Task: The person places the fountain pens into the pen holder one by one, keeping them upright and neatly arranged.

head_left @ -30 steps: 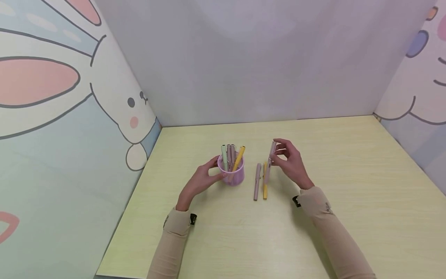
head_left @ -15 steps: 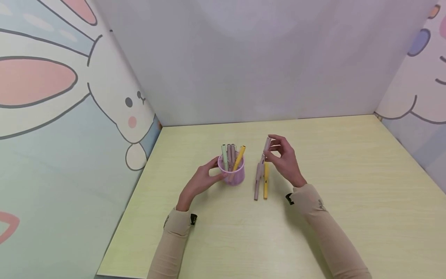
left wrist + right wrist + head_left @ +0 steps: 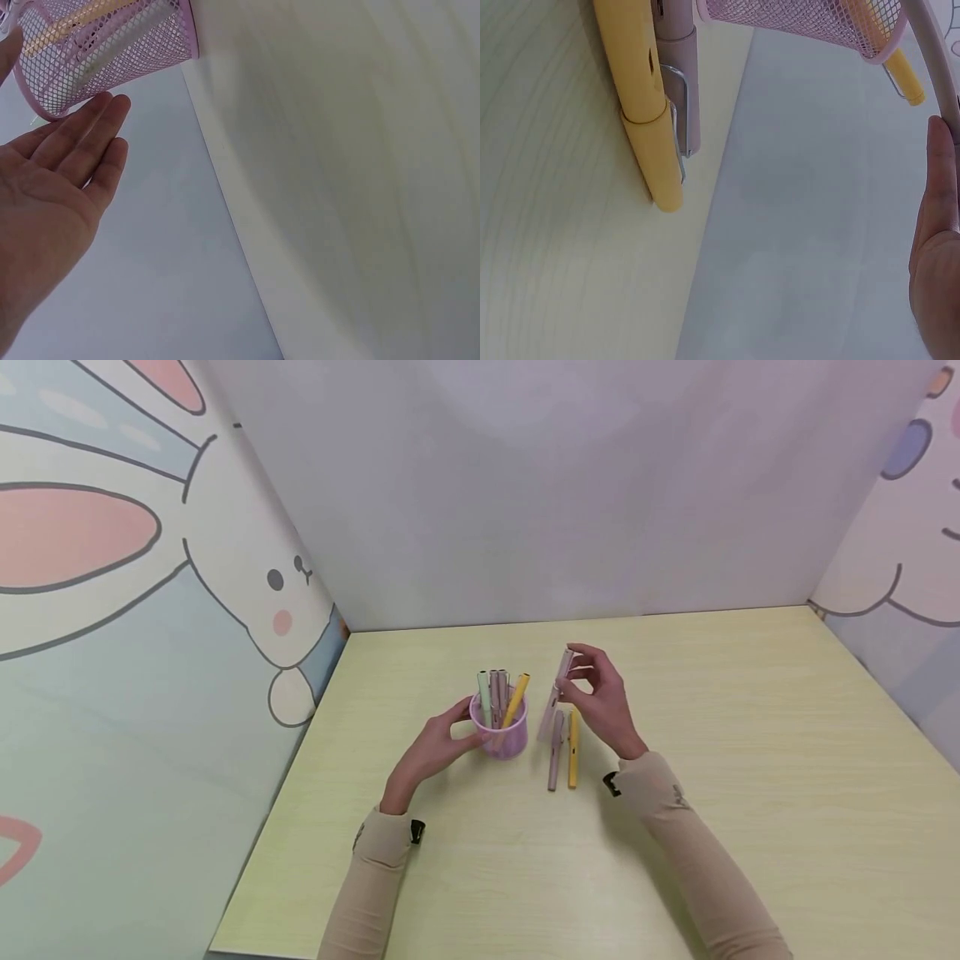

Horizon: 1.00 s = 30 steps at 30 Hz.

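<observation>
A pink-purple mesh pen cup (image 3: 513, 744) stands upright on the table, with a mint green pen (image 3: 484, 697), a yellow pen (image 3: 517, 697) and mauve pens (image 3: 498, 689) leaning inside. My left hand (image 3: 435, 747) holds the cup from its left side, thumb at the front and fingers behind. In the left wrist view, the fingertips (image 3: 116, 109) lie along the mesh wall. Just right of the cup, my right hand (image 3: 602, 697) pinches a mauve pen (image 3: 552, 697) near its upper end. The pen hangs tilted, its lower end towards the cup.
A mauve pen (image 3: 555, 764) and a yellow pen (image 3: 573, 760) lie side by side on the wood-look table (image 3: 480, 877), below the right hand. Behind the table rises a grey-white wall (image 3: 525, 510). Cartoon-printed panels (image 3: 240, 568) flank both sides.
My right hand has moved left and slightly away from me with the mauve pen, passing over the two lying pens towards the cup. The left hand and cup have stayed put.
</observation>
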### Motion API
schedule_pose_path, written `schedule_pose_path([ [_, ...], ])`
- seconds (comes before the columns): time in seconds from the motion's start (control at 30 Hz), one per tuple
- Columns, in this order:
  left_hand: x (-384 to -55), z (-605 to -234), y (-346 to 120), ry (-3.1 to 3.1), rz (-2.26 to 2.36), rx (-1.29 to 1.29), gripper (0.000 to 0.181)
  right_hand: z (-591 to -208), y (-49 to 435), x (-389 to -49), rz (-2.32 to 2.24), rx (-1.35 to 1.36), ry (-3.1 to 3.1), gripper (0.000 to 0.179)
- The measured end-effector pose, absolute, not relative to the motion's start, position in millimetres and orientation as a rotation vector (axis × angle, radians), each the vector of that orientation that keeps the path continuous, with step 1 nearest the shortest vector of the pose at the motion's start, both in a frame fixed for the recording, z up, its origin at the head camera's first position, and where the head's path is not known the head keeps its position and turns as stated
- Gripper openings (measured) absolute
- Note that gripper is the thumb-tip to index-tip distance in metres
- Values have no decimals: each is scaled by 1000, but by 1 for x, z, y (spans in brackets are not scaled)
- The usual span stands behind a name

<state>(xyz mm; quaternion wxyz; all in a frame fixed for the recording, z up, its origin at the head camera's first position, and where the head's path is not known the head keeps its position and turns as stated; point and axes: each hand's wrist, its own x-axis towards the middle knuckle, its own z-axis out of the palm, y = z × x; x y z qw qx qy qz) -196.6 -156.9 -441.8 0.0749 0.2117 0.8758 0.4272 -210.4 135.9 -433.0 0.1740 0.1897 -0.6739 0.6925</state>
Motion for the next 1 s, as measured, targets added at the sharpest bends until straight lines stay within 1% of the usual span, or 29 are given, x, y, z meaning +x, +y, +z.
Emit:
schedule_pose_path([
  [0.27, -194, -440, -157, 2631, 1282, 620, 73, -416, 124, -203, 1989, 537, -1851, 54],
  [0.53, -192, -438, -155, 2640, 1280, 605, 73, -423, 115, -211, 2012, 547, -1755, 55],
  [1.0, -189, -435, -155, 2632, 1276, 611, 74, -415, 104, -209, 1981, 499, -1788, 54],
])
